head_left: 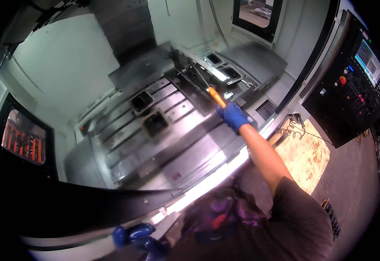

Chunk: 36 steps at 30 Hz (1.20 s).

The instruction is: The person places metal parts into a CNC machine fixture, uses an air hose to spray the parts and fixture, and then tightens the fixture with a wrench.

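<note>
My right hand (234, 118), in a blue glove, is closed round the orange handle of a tool (216, 97) with a long thin shaft. The shaft points away and to the left, at a metal fixture (201, 65) standing on the machine bed; whether its tip touches is too blurred to tell. At the lower left, near the front ledge of the machine, is my left hand (143, 239), also gloved in blue. Its fingers are loosely bent and apart, with nothing visible in them. Two dark rectangular metal frames (142, 102) sit on the slotted bed (182, 108).
Bright metal parts with rectangular openings (229, 73) lie behind the fixture. A control panel (351, 82) with a screen and red button stands at the right. Below it are a coiled hose (292, 128) and a stained board (307, 156). A windowed door (22, 137) is at left.
</note>
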Each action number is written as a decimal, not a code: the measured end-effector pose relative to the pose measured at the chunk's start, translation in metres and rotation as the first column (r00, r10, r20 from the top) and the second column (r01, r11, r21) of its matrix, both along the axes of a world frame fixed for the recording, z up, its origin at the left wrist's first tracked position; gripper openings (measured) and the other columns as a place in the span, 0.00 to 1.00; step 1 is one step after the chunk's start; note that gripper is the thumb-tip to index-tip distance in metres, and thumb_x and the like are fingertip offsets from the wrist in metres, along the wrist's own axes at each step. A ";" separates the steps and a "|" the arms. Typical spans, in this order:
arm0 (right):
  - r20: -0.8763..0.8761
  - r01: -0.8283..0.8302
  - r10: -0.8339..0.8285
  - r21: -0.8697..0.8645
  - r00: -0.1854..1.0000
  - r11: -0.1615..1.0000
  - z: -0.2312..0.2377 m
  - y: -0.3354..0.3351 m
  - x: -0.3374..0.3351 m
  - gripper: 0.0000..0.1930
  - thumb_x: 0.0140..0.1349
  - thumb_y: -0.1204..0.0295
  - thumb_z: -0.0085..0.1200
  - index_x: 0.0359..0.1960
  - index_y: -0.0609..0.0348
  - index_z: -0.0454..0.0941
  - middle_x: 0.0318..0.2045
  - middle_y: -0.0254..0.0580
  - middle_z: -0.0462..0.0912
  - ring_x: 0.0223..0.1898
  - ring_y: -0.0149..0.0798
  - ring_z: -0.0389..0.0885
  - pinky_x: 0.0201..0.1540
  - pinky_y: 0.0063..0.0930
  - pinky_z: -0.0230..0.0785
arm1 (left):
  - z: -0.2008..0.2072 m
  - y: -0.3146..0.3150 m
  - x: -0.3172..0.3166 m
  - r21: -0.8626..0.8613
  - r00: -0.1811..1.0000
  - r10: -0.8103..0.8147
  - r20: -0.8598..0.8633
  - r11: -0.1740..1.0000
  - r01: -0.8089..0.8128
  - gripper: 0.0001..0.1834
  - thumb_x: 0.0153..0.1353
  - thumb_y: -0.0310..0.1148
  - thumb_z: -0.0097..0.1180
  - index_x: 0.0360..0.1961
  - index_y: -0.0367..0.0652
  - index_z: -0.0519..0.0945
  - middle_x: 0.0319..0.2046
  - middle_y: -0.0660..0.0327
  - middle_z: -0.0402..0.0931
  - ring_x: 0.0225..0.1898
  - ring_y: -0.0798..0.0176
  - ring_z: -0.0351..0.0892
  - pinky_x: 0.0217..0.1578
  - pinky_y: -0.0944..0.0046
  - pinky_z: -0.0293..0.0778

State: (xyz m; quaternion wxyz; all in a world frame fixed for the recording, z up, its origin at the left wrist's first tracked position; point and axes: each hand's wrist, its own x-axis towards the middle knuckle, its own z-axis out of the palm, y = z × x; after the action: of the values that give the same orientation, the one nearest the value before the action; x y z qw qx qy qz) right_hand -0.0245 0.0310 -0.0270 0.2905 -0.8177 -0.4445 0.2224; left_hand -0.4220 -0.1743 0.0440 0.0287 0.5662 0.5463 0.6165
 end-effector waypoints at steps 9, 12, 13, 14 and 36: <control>0.064 -0.065 0.073 -0.121 0.995 0.990 -0.037 0.023 0.004 0.27 0.62 0.47 0.51 0.41 0.64 0.78 0.31 0.60 0.82 0.33 0.57 0.82 0.35 0.44 0.73 | 0.001 0.008 0.007 -0.027 1.000 0.012 -0.027 1.000 -0.013 0.28 0.66 0.43 0.42 0.57 0.29 0.62 0.26 0.60 0.72 0.28 0.66 0.71 0.40 0.67 0.68; 0.009 -0.037 0.039 -0.107 0.999 0.994 -0.033 0.020 0.002 0.27 0.62 0.47 0.51 0.41 0.64 0.78 0.30 0.60 0.82 0.32 0.57 0.82 0.36 0.44 0.73 | 0.001 0.010 0.009 -0.035 0.999 0.025 -0.037 0.999 -0.026 0.28 0.66 0.43 0.42 0.57 0.29 0.62 0.26 0.60 0.72 0.28 0.66 0.71 0.39 0.67 0.68; -0.114 0.024 -0.035 -0.095 0.993 0.995 -0.024 0.017 -0.003 0.23 0.59 0.52 0.56 0.38 0.66 0.80 0.32 0.59 0.82 0.36 0.56 0.83 0.39 0.45 0.73 | 0.000 0.011 0.010 -0.037 0.999 0.030 -0.039 0.999 -0.032 0.28 0.66 0.43 0.42 0.57 0.29 0.62 0.26 0.60 0.72 0.28 0.66 0.71 0.39 0.67 0.68; -0.092 0.019 -0.026 -0.080 0.995 0.997 -0.025 0.019 -0.004 0.24 0.60 0.51 0.55 0.38 0.65 0.79 0.32 0.60 0.82 0.36 0.57 0.82 0.39 0.45 0.73 | 0.000 0.012 0.010 -0.042 0.999 0.035 -0.042 0.998 -0.037 0.28 0.66 0.43 0.42 0.57 0.29 0.62 0.26 0.60 0.72 0.28 0.66 0.71 0.39 0.67 0.68; 0.029 -0.074 0.074 0.001 0.997 0.997 0.019 0.103 -0.007 0.25 0.59 0.50 0.54 0.45 0.59 0.78 0.39 0.57 0.82 0.43 0.55 0.81 0.45 0.44 0.73 | 0.001 0.013 0.015 -0.038 0.999 0.022 -0.038 0.999 -0.023 0.29 0.65 0.43 0.43 0.58 0.28 0.62 0.25 0.61 0.71 0.27 0.67 0.71 0.37 0.67 0.69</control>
State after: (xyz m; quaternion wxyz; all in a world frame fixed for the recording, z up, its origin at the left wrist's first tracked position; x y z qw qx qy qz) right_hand -0.0314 0.1338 -0.0079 0.2763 -0.8035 -0.4789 0.2207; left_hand -0.4070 -0.1610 0.0452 0.0225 0.5708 0.5648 0.5956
